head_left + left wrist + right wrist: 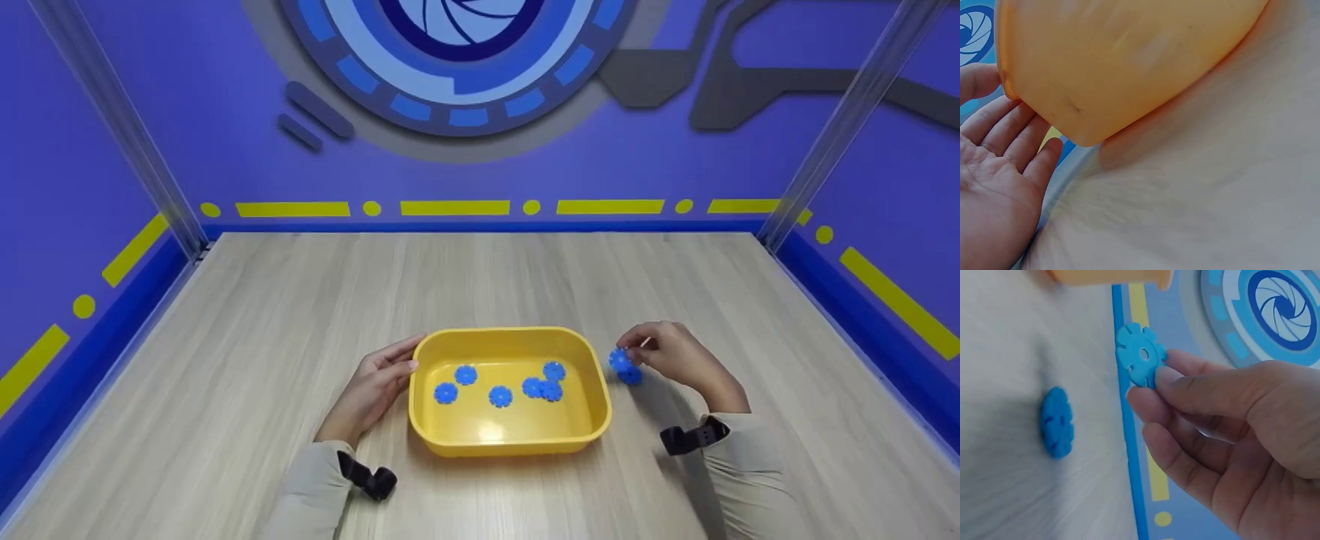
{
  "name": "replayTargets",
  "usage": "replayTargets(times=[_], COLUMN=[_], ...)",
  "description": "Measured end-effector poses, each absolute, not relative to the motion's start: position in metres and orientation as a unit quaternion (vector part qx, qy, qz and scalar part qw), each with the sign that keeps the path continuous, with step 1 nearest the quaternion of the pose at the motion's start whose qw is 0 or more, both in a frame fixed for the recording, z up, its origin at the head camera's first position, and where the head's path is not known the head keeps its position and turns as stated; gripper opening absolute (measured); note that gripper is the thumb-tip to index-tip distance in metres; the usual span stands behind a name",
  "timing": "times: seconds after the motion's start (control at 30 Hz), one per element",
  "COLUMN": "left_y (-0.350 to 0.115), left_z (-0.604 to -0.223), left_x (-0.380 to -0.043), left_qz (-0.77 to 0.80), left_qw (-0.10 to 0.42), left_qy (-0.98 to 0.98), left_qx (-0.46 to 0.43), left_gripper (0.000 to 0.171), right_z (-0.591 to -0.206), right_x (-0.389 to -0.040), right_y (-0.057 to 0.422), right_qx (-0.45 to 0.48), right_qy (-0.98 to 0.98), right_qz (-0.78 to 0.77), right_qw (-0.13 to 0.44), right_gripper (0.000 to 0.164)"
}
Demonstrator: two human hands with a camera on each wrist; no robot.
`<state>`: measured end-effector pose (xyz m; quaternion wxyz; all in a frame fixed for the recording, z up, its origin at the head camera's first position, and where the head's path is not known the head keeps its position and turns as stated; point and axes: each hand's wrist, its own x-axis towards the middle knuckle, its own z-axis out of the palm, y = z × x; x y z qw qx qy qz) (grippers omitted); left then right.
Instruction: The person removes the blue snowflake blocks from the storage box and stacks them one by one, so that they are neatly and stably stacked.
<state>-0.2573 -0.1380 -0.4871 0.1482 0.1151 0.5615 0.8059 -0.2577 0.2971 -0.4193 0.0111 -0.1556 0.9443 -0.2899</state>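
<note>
A yellow plastic tub stands on the table with several blue notched building discs lying in it. My left hand rests against the tub's left end, its fingers nearly straight; in the left wrist view, fingertips touch the tub wall just below the rim. Right of the tub, my right hand pinches one blue notched building disc between thumb and fingers, raised off the table. Another blue disc lies on the table below that hand, partly overlapped by the held one in the head view.
The pale wooden table extends around the tub on all sides. Purple-blue printed panels enclose its back and both sides, with clear posts at the rear corners. Black camera straps sit on both wrists.
</note>
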Motion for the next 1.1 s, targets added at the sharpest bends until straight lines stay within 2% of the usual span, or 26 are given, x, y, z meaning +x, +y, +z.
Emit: replayTargets(times=[1.1], left_y=[-0.138], left_z=[-0.486], left_x=[-0.257], left_qz=[0.806], left_qw=[0.153], left_qy=[0.561], left_qx=[0.110], left_gripper=[0.060], right_z=[-0.436], right_x=[-0.261], right_y=[0.314], right_qx=[-0.093], right_qy=[0.946], right_qz=[-0.300], right_qw=[0.082], right_gripper=[0.015])
